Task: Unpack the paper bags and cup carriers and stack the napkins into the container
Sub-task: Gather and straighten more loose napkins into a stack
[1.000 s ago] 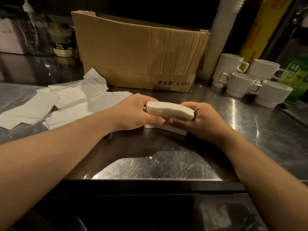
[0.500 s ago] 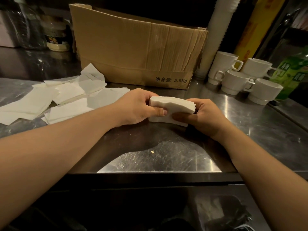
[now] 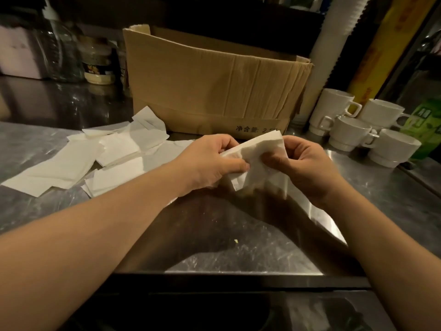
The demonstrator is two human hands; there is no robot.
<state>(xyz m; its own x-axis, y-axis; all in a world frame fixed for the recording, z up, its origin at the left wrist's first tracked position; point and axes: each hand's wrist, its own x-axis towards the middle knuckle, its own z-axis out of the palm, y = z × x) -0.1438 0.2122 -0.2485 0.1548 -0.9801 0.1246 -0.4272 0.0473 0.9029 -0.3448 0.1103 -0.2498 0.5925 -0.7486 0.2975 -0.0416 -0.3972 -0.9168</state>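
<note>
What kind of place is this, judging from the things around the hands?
Probably the work counter of a café or drinks shop. The surface is a scratched steel counter, white ceramic cups stand grouped at the right, and a tall sleeve of disposable cups rises behind the cardboard box.

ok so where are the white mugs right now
In the head view the white mugs stand clustered at the right back of the steel counter, just right of the cardboard box and beside a green bottle.

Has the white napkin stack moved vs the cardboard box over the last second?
Yes. The white napkin stack has tipped up off the steel counter, its top edge now overlapping the brown cardboard box print.
</note>
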